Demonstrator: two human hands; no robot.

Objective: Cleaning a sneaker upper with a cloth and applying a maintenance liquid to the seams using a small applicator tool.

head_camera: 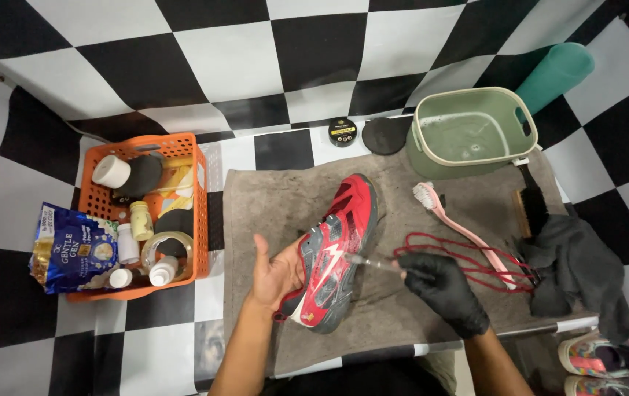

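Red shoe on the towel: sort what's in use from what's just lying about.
In use: red shoe, left hand, right hand, small brush, grey towel.
Lying about: pink brush, red laces, green basin, orange basket, blue pouch.

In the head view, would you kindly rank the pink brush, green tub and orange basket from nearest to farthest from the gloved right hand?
From the right hand:
1. Pink long-handled brush, just beyond it.
2. Green plastic tub, farther back.
3. Orange plastic basket, far left.
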